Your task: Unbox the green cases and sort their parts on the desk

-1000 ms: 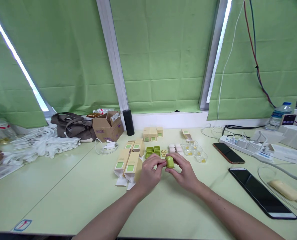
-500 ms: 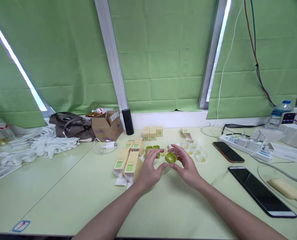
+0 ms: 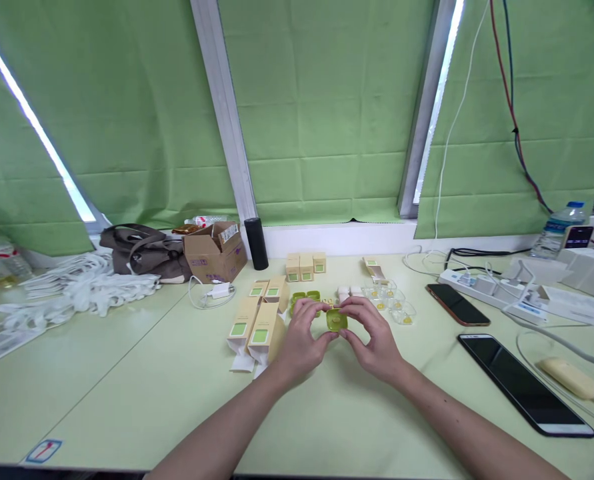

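A small green case (image 3: 336, 321) sits between both hands above the table's middle, its open hollow side facing me. My left hand (image 3: 304, 337) pinches its left edge with thumb and fingers. My right hand (image 3: 371, 337) grips its right side, fingers curled over the top. Just behind my hands lie more green cases (image 3: 302, 298), small white blocks (image 3: 351, 292) and clear plastic trays (image 3: 395, 303) with yellow bits. Tan cartons (image 3: 257, 326) with green labels lie to the left of my left hand.
Three small tan boxes (image 3: 305, 265) and a black cylinder (image 3: 257, 243) stand near the window sill. A cardboard box (image 3: 213, 253), a brown bag (image 3: 144, 250) and white cords (image 3: 81, 290) lie at left. Two phones (image 3: 521, 383), a power strip (image 3: 481, 285) and a water bottle (image 3: 554, 233) are at right.
The closed case held by both hands was opened; my left hand let go and reached toward the table, and now it has come back to pinch the open case again.
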Motion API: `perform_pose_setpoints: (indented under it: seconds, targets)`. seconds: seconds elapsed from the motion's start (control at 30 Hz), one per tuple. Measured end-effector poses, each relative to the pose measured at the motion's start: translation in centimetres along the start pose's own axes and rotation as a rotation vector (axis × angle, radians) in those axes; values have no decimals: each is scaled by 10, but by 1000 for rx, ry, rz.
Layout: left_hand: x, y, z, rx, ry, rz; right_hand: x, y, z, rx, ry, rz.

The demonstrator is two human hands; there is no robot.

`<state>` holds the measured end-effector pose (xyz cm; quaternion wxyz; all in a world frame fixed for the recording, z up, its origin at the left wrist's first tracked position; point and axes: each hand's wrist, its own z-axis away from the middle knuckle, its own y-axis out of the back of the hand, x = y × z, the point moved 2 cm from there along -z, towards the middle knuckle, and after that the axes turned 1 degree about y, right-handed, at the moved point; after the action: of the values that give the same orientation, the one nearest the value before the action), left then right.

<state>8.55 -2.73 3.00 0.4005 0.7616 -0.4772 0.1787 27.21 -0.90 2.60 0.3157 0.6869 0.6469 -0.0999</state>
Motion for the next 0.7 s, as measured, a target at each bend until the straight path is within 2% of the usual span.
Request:
perform_pose_setpoints:
  seconds: [0.23, 0.37, 0.5, 0.7]
  targets:
    - [5, 1, 3, -5, -182, -142, -4, -1, 0, 9, 79, 154]
    - [7, 1, 5, -5, -277, -228, -2, -3, 3, 5, 111, 320]
    - [9, 1, 5, -8, -329, -275, -1, -2, 4, 13, 154, 458]
    - [11, 1, 4, -8, -376, -319, -2, -3, 2, 20, 195, 482]
